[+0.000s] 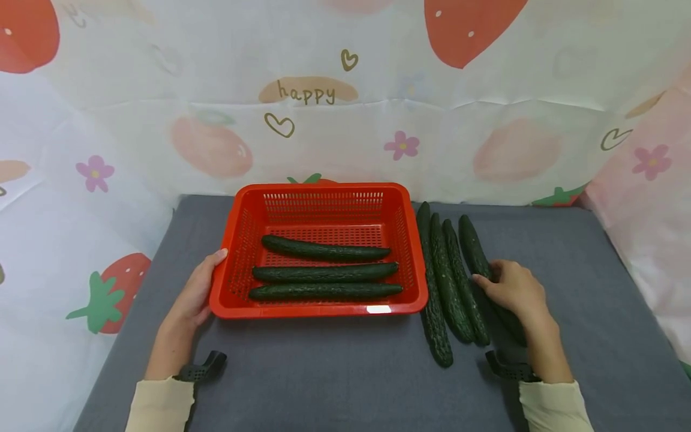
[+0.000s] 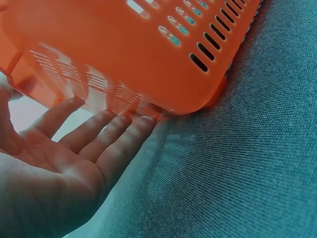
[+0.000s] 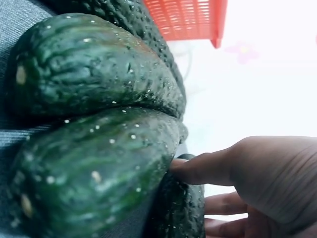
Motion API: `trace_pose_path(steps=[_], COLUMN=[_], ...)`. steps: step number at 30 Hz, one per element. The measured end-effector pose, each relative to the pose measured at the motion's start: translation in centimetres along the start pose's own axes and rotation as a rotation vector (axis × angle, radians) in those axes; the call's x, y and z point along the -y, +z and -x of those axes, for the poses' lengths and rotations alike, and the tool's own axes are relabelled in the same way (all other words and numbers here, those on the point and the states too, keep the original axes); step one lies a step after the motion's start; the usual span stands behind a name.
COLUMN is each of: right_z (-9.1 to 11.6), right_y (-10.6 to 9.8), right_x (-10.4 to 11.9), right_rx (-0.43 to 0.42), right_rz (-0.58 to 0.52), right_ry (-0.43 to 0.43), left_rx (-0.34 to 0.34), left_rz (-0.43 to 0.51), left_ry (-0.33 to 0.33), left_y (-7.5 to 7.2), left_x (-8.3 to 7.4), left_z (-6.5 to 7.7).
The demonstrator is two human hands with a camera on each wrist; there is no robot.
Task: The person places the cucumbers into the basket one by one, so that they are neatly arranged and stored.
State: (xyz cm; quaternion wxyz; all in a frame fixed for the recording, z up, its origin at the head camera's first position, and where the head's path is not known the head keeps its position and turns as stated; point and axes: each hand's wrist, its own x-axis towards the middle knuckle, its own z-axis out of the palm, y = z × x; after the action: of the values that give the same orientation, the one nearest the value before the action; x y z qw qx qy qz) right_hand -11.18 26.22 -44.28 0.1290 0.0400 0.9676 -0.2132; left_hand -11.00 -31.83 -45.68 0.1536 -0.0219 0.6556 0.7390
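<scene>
In the head view my left hand [image 1: 194,291] holds the left side of a red plastic basket [image 1: 318,310], thumb by the rim. The left wrist view shows its fingers against the basket's outer wall [image 2: 143,64]. Three dark green cucumbers lie crosswise inside, including a front cucumber [image 1: 324,292]. My right hand [image 1: 515,291] grips the rightmost cucumber [image 1: 472,240] outside the basket, thumb on its left side. That cucumber lies on the cloth, partly covered by the hand; in the right wrist view the gripped cucumber [image 3: 176,210] shows only in part.
Three more cucumbers lie lengthwise between the basket and my right hand, among them a middle cucumber [image 1: 449,276]. Grey cloth [image 1: 345,378] covers the table. A white printed curtain [image 1: 442,138] hangs behind and at the sides.
</scene>
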Motion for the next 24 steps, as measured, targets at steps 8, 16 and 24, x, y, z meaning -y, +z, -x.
trace_pose_path(steps=[8, 16, 24], right_z=[-0.23, -0.29, 0.2], right_y=[0.29, 0.06, -0.59], right_x=[-0.2, -0.87, -0.43], right_rx=[-0.014, 0.011, 0.011], right_rz=[-0.018, -0.052, -0.101], right_ry=[0.018, -0.012, -0.023], left_rx=[0.016, 0.022, -0.012], left_rz=[0.004, 0.009, -0.016], left_ry=[0.02, 0.004, -0.028], left_y=[-0.12, -0.14, 0.04], left_x=[0.06, 0.02, -0.17], left_z=[0.02, 0.06, 0.0])
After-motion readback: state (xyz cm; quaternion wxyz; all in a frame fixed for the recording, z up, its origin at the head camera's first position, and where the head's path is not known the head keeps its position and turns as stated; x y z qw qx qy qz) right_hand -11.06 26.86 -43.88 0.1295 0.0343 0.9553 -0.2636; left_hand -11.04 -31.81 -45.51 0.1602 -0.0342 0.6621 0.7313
